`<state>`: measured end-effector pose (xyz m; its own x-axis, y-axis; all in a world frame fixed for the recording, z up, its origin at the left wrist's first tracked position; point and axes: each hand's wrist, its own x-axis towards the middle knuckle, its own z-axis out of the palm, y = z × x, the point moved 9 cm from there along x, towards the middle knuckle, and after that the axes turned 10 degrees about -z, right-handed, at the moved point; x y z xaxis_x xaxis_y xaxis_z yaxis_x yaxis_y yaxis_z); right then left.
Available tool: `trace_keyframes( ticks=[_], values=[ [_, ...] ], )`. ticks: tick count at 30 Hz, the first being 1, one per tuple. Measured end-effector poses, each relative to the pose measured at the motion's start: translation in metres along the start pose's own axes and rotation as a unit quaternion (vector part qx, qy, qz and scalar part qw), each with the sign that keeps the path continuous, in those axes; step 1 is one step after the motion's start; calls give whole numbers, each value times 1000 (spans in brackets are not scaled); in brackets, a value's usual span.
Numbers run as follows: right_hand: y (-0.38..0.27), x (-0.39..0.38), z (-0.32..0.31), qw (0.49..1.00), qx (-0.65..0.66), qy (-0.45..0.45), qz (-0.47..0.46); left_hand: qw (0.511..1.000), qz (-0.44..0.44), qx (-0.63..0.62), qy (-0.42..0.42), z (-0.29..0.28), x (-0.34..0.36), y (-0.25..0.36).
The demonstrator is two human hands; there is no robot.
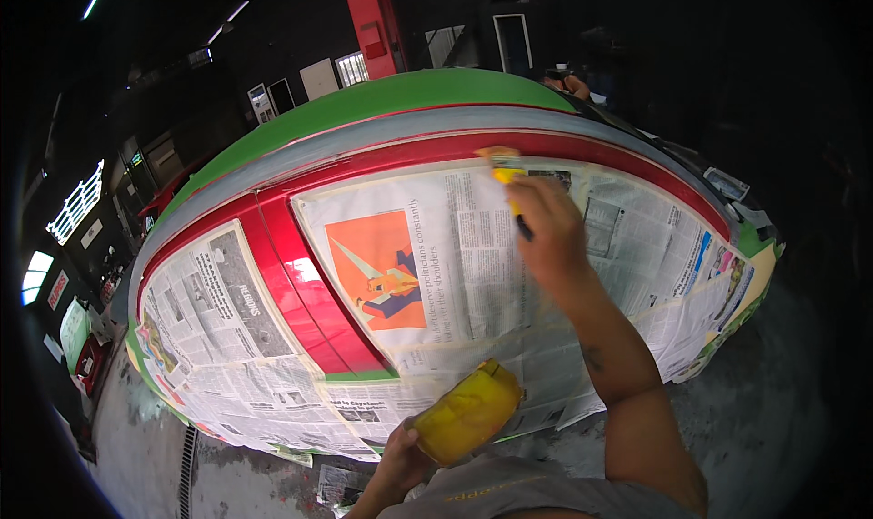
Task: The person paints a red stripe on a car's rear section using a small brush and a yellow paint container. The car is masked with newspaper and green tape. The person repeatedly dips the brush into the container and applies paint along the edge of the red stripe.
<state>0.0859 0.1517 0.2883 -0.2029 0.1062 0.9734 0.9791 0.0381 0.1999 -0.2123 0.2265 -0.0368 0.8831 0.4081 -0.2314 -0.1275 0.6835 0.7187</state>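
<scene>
My right hand (541,205) grips a paintbrush (506,164) with a yellow and black handle, its bristles at the red painted strip (400,151) along the vehicle's upper side. My left hand (411,451) holds a yellow plastic container (466,408) low in front of my body; its contents are hard to make out. Newspaper sheets (627,255) taped on with masking tape cover the side panels around a glossy red pillar (305,296). Above the red strip run a grey band (318,141) and a green covering (409,89) on the roof.
Beyond the roof stands a red column (368,23); at the far right of the roof a person's hand (573,87) shows. A dark wall with doors and windows is behind. Assorted items (82,355) stand at the left. The stained floor (150,442) has a drain grate (186,469).
</scene>
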Motion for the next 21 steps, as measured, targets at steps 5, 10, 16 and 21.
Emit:
trace_keyframes(
  ticks=[5,10,16,21],
  values=[
    [-30,-51,-82,980,120,90,128,999,-2,30,-15,-22,-9,19],
    [-113,-95,-89,862,441,-82,237,997,-36,64,-9,-52,-11,36],
    [-194,-108,-55,848,400,-324,125,989,-83,120,-4,-66,-1,46],
    [-228,-123,-29,822,317,-455,131,985,-113,121,-40,-65,6,51]
  ],
)
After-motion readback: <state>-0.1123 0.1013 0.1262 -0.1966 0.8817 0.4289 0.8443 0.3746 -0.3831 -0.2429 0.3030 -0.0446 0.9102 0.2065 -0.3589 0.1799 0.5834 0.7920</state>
